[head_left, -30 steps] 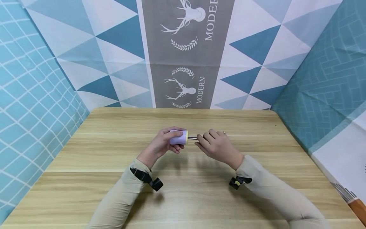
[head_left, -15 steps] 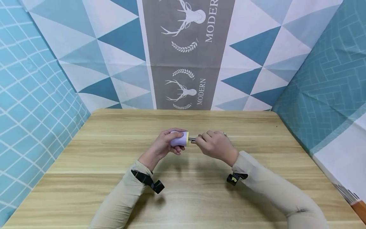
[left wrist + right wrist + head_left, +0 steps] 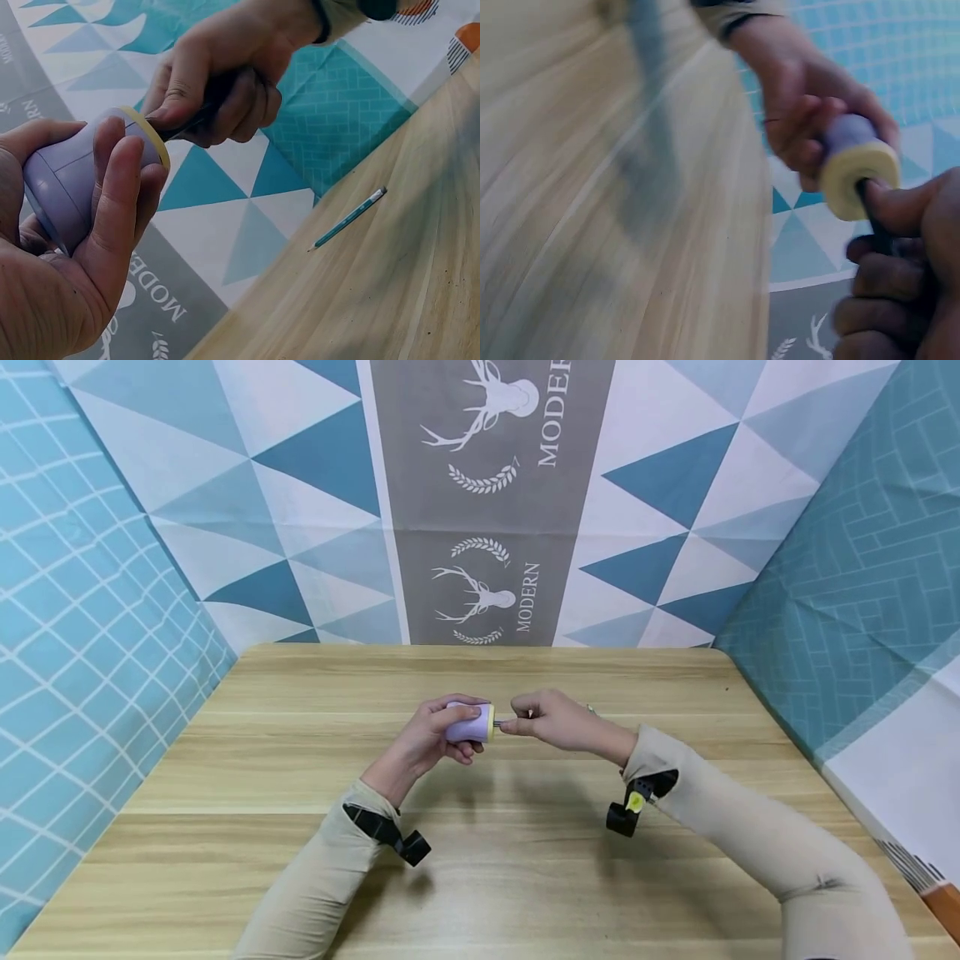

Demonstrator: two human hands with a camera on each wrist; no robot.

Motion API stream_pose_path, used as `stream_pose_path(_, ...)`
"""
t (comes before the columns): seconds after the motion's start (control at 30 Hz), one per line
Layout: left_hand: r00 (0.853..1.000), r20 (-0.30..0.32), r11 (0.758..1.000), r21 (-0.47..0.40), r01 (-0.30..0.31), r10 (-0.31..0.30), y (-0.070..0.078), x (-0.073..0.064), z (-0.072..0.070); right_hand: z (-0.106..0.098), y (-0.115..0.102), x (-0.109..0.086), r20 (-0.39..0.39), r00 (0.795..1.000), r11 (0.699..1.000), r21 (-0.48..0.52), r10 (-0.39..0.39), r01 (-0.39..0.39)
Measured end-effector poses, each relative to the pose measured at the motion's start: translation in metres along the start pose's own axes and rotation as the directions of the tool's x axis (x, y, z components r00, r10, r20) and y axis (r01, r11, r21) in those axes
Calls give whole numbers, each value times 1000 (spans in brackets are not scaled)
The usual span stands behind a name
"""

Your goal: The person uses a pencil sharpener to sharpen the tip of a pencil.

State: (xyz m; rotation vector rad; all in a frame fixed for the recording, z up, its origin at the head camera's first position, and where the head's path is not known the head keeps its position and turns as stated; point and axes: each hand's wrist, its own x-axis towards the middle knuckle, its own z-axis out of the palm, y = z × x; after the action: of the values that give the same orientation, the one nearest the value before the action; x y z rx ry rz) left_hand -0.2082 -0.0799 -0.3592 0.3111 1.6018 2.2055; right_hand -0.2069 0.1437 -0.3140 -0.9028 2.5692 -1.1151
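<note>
My left hand (image 3: 435, 731) grips a stubby purple pencil sharpener (image 3: 467, 724) with a yellow rim, its thumb along the top. The rim end faces right, toward the other hand. My right hand (image 3: 551, 718) pinches a slim dark rod (image 3: 871, 206) between thumb and curled fingers. In the right wrist view the rod's end sits in the hole in the yellow face. Most of the rod is hidden in the right fist, and I cannot tell its kind. In the left wrist view, the right thumb is close to the sharpener's rim.
A teal pencil (image 3: 349, 219) lies on the wooden table (image 3: 480, 877), toward its far edge in the left wrist view. Patterned cloths (image 3: 660, 485) hang behind and on both sides of the table. Both wrists wear black camera straps.
The right hand has turned over about the rod, back of the hand up before, thumb side up now, and sits nearer the sharpener than at first. The left hand has stayed nearly still.
</note>
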Motion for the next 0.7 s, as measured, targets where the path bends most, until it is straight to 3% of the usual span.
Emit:
stream_pose_path(0.1, 1000, 1, 1000, -4, 3, -3, 0, 0, 1, -9, 0, 4, 144, 980, 972, 170, 138, -162)
stream_pose_path(0.27, 1000, 3, 1000, -2, 1, -1, -2, 0, 3, -18, 3, 9, 343, 902, 874, 310, 263, -374)
stream_pose_path(0.47, 1000, 24, 1000, 13, -2, 1, -5, 1, 4, -23, 9, 13, 526, 790, 768, 348, 315, -538)
stream_pose_path(0.57, 999, 37, 1000, 18, -3, 2, -7, 2, 4, -25, 13, 14, 609, 732, 734, 339, 306, -589)
stream_pose_path(0.63, 999, 42, 1000, 20, -5, 5, -8, 2, 4, -26, 16, 15, 646, 705, 721, 334, 294, -606)
stream_pose_path(0.7, 999, 40, 1000, 22, -7, 6, -8, 2, 5, -27, 19, 15, 666, 693, 711, 343, 277, -614)
